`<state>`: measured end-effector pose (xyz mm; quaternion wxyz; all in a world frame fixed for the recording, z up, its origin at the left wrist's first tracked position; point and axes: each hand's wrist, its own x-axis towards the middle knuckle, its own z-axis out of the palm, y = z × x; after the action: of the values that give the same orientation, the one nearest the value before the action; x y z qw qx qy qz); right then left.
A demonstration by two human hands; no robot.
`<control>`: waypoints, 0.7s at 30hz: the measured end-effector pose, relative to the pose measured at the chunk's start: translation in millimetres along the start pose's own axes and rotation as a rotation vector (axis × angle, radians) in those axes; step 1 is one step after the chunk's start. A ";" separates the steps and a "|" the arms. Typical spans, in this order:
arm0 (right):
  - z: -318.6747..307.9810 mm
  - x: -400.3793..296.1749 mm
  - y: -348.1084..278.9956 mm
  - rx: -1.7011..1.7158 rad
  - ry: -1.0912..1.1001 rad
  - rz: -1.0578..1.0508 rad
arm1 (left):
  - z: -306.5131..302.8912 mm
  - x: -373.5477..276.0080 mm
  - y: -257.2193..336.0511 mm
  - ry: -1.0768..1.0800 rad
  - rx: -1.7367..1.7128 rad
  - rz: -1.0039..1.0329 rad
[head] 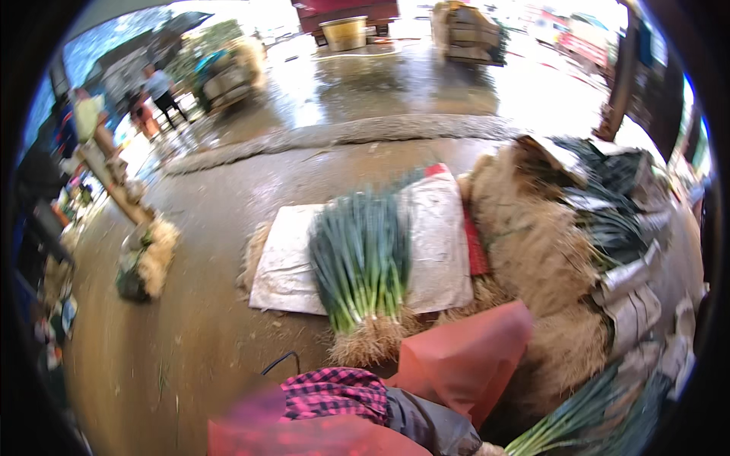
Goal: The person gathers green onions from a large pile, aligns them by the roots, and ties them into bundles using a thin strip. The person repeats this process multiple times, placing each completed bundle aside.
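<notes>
A forearm crosses low in front of me, apparently my left, in a pink-and-black checked sleeve (336, 390) with a grey sleeve cover (430, 419). At its end, a small pale patch, perhaps my left hand (490, 449), meets the base of some green onions (562, 413) at the bottom right. The picture's edge cuts it off, so its grip is unclear. My right hand is out of view. Ahead of me, a fanned pile of green onions (365, 256) rests on a white woven sack (439, 245), roots towards me. Red plastic sheeting (465, 356) covers my lap.
On the right rises a large stack of root-on onions (536, 256), partly wrapped in pale sacking (633, 302). A wooden post (117, 185) and a smaller bundle (151, 259) stand left. Beyond a low concrete kerb (353, 131) are loaded carts, a yellow tub (344, 34) and people.
</notes>
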<state>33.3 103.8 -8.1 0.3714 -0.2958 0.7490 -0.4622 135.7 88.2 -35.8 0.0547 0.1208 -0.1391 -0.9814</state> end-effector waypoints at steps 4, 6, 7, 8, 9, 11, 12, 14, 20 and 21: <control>-48.2 -45.5 27.0 0.127 0.139 0.118 | 16.2 -8.3 12.0 0.067 0.014 -0.063; -50.9 -55.3 40.1 -0.022 0.370 0.150 | -20.4 16.3 -7.8 0.138 -0.033 -0.293; -45.7 -59.0 30.2 -0.343 0.529 -0.032 | -2.3 12.4 9.9 0.110 -0.100 -0.342; -49.4 -62.3 36.0 -0.654 0.529 -0.208 | -1.8 15.6 8.1 0.099 -0.140 -0.270; -49.4 -65.2 33.1 -0.680 0.534 -0.414 | -31.8 28.2 -3.1 0.112 -0.146 -0.293; -57.3 -89.1 11.9 -0.463 0.408 -0.334 | -4.7 28.7 11.6 0.040 -0.149 -0.174; -63.9 -99.4 14.5 -0.330 0.335 -0.286 | -0.5 30.1 11.8 0.055 -0.164 -0.169; -82.5 -119.2 25.5 0.139 0.288 0.122 | 10.9 31.4 24.5 0.002 -0.219 -0.217; -131.5 -117.0 133.4 -0.780 0.204 0.431 | 79.8 35.1 60.5 -0.172 -0.068 0.020; -134.9 -97.6 135.3 -0.561 0.357 0.192 | 81.9 35.7 68.7 -0.160 -0.006 0.030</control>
<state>-38.6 298.1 -63.8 0.1805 -0.2290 0.9245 -0.2456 85.7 38.8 52.3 0.0582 0.0400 -0.1420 -0.9873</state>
